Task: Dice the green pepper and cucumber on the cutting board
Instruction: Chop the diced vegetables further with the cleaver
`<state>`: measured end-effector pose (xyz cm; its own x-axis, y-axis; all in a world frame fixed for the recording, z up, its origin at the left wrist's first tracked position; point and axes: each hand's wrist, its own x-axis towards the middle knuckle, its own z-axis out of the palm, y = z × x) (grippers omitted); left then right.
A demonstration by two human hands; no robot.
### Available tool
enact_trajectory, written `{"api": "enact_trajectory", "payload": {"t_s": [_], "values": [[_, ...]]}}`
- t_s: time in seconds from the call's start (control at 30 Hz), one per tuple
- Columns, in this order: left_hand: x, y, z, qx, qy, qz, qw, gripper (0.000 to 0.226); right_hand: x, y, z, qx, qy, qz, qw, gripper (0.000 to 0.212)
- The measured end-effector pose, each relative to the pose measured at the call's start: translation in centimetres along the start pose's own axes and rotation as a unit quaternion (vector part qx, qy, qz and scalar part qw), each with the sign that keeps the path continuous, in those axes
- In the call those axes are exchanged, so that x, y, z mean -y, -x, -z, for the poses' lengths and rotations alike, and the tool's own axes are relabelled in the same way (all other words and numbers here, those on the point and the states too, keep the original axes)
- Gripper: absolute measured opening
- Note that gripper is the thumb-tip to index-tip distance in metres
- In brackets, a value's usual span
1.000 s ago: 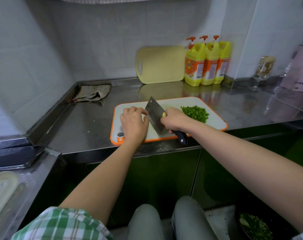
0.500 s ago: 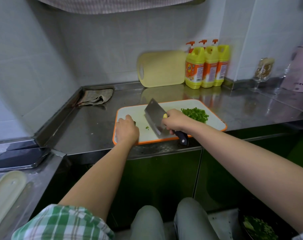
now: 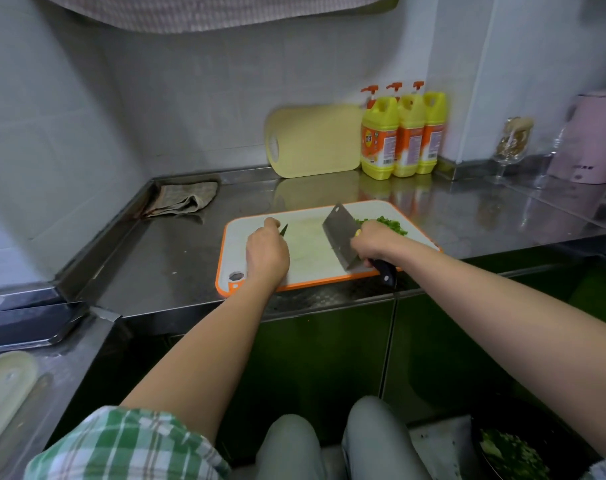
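From the head view, our left hand rests on the board. Its fingers curl down onto a dark green strip whose tip pokes out beside the knuckles; whether it is pepper or cucumber, we cannot tell. The curl likely keeps the fingertips clear of the edge. Our right hand has its fingers clamped round the cleaver, blade tilted with its heel on the board, apart from the strip. Dice are heaped at the board's far right, leaving the middle free for cutting. The board lies near the counter edge, within easy reach.
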<state>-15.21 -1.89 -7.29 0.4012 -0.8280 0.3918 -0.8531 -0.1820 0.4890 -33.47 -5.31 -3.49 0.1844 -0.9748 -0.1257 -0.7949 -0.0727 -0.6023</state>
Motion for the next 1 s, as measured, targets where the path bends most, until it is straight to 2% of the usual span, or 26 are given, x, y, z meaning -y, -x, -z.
{"api": "enact_trajectory", "payload": {"t_s": [0.13,0.23,0.33,0.47,0.63,0.77,0.83,1.0], "values": [[-0.6,0.0,-0.8,-0.001,-0.022,-0.071,0.997,0.037,-0.3,-0.4,0.5,-0.008,-0.035,0.026,0.999,0.009],[-0.3,0.2,-1.2,0.018,-0.018,-0.095,0.995,0.036,0.1,-0.3,0.1,0.017,-0.034,0.055,0.998,0.009],[-0.3,0.3,-1.2,0.041,-0.004,-0.121,0.992,0.036,-0.1,-0.5,0.2,0.038,-0.006,0.030,0.999,0.011],[-0.3,0.5,-1.3,0.055,-0.002,-0.155,0.986,0.035,-0.3,-0.4,1.0,-0.001,0.020,0.021,1.000,0.009],[0.3,0.5,-1.1,0.074,-0.052,-0.134,0.987,0.039,0.9,0.4,0.6,-0.004,0.013,0.089,0.996,0.017],[0.7,0.8,-0.6,0.078,-0.088,-0.088,0.989,0.032,1.1,0.2,-0.2,0.018,0.040,0.056,0.997,0.012],[0.9,0.7,-0.3,0.073,-0.073,-0.099,0.990,0.029,0.8,0.2,-0.2,0.015,0.038,0.049,0.998,0.010],[1.0,0.3,0.1,0.084,-0.032,-0.153,0.984,0.039,1.0,0.7,0.4,0.019,0.010,0.083,0.996,0.013]]}}
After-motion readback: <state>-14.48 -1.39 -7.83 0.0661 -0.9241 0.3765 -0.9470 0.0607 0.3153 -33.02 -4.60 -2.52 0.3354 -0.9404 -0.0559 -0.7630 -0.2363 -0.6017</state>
